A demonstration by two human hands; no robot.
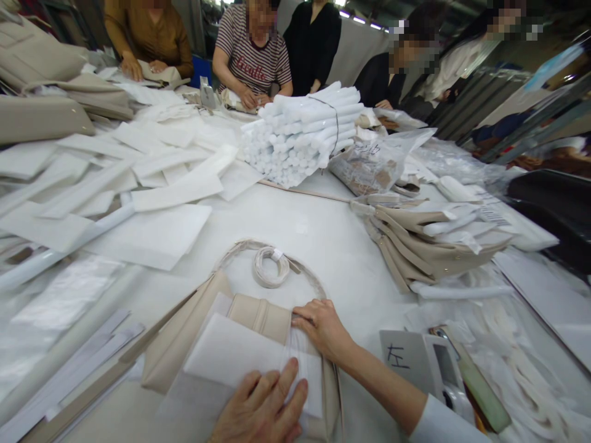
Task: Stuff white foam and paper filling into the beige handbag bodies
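A beige handbag (258, 317) lies on the white table right in front of me, its strap looping away from me. Over it rests a white foam-like sheet (231, 354). My left hand (265, 403) presses flat on this sheet, fingers stretched and spread. At the bag's right end, my right hand (323, 329) has its fingers curled in a pinch on the bag's edge; the fingertips are partly hidden. A coiled pale strap (271, 267) with a small white tag lies inside the loop of the bag's strap.
Loose white sheets (170, 234) cover the left side. A bundle of white foam rods (300, 135) stands at the back. Beige bags (415, 246) are stacked at right, near a grey tape dispenser (406, 360) and a phone (480, 387). Several co-workers stand across the table.
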